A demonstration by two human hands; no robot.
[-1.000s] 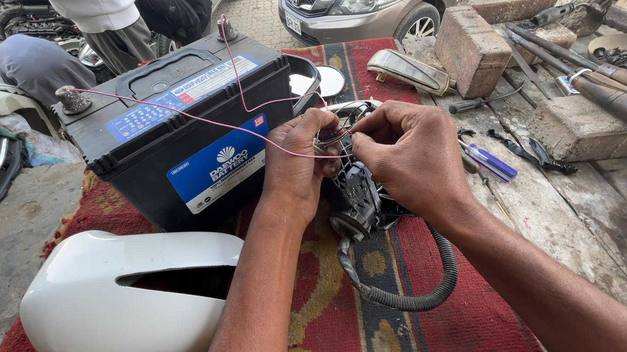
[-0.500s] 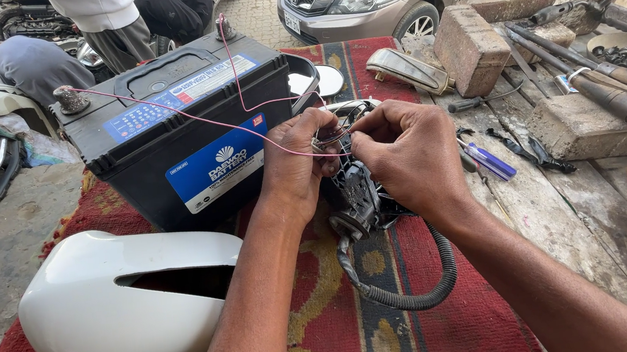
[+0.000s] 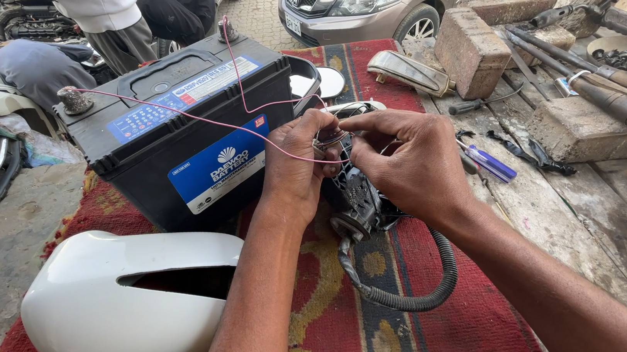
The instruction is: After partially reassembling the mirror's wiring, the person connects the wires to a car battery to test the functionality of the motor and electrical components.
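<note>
Left hand (image 3: 299,171) and right hand (image 3: 406,166) pinch thin pink wire (image 3: 191,119) ends against the small grey motor unit (image 3: 358,198), which rests on the red patterned rug (image 3: 330,329) beside the black car battery (image 3: 177,136). Risk: slipped bare ends could short. Since the earlier frame, the pose is unchanged.

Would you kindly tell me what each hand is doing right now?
Left hand: closed, pinching the thin pink wire.
Right hand: closed on the mirror motor assembly.
</note>
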